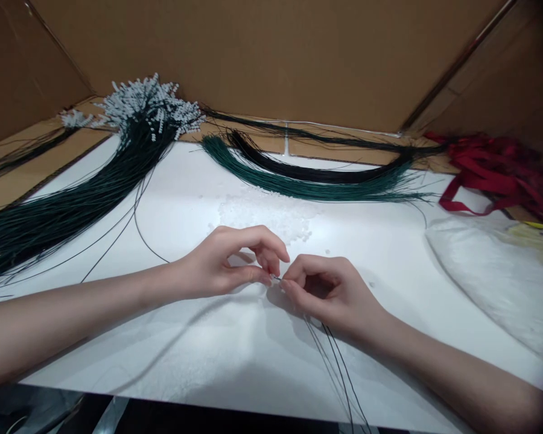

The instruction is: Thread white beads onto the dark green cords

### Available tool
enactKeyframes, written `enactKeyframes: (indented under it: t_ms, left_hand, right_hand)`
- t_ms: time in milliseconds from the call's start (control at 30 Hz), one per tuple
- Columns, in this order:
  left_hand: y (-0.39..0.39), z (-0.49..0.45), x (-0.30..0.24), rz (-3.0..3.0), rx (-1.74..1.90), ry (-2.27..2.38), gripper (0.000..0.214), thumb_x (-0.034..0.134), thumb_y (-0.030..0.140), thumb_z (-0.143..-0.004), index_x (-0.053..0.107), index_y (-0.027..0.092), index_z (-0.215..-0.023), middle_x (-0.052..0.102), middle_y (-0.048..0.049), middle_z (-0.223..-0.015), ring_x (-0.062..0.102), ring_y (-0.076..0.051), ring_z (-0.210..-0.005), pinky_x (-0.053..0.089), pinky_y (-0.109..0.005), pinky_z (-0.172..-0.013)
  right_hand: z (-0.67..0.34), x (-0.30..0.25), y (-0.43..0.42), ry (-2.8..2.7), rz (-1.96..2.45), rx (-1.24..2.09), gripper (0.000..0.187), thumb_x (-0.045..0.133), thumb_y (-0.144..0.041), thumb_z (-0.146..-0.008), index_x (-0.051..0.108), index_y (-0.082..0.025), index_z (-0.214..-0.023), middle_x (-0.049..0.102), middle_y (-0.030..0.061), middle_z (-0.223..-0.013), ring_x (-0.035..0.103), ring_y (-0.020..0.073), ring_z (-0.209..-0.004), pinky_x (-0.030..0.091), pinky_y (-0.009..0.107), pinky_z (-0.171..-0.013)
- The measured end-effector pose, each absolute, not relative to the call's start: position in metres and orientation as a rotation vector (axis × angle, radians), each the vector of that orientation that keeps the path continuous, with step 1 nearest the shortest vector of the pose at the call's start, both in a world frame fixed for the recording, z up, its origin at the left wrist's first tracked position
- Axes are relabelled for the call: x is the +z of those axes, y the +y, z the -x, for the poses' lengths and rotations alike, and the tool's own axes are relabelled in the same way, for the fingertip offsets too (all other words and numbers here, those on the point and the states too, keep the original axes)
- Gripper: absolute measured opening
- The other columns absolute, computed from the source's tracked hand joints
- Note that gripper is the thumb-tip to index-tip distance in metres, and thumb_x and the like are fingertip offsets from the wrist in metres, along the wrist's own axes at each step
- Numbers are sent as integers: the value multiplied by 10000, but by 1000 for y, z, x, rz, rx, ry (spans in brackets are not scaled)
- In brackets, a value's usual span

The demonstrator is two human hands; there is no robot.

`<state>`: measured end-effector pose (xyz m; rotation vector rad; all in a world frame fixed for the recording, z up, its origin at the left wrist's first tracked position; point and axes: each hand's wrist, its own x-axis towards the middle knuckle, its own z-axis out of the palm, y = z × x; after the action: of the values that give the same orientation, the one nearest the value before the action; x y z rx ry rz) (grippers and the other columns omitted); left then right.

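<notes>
Dark cords (pixel 339 367) are trailing off the near edge of the white desk (pixel 235 361) and running up under the right hand (pixel 330 292), whose grip is pinching them tightly between thumb and forefinger, leaving only a short cord tip (pixel 276 278) showing. The left hand (pixel 221 265) is meeting that tip from the other side with thumb and fingertips pressed shut; whether it is holding a bead is too small to tell. Just beyond the hands, loose clear beads (pixel 271 214) are lying scattered on the desk. I judge the main risk to be the tip slipping back into the right pinch, or fraying, if either grip is loosening or pressing off-line, since so little of it is showing. A sweeping wrist could be sending the loose beads rolling. The slack cords hanging over the edge could be snagging on the right forearm and tugging the tip away. Farther off, the beaded bundle (pixel 72 205), green bundle (pixel 308 187), red ribbon (pixel 498 169) and plastic bag (pixel 493 271) are lying well apart from the hands.
</notes>
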<state>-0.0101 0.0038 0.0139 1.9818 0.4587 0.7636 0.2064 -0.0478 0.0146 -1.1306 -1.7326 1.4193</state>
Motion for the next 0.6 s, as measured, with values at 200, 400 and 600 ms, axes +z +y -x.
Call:
enactKeyframes:
  t_ms: [200,400,600]
  left_hand:
    - [4,9,13,-1959,767,450,250,653,38,-869,601,154,-1084,693,-28,-897,688,-103,-832,589,-183,-755]
    - [4,9,14,-1961,772,433,251,650,52,-879,595,147,-1105,704,-40,-908,701,-113,-843,597,-198,-771]
    - [3,9,14,-1944,775,443,235,632,55,-886,598,144,-1100,713,-49,-901,711,-127,-835,607,-224,-764]
  right_hand:
    - [-208,17,-49,-1743,1138,1434,130,616,-139,-859,608,-137,-729,495,-49,-579,418,57,-525,321,185,-476]
    - [-207,16,-48,-1750,1133,1433,127,612,-137,-860,610,-138,-733,495,-49,-582,416,56,-529,324,185,-481]
    - [-207,17,-49,-1753,1138,1433,130,611,-144,-859,607,-143,-730,491,-47,-580,415,62,-533,322,195,-485]
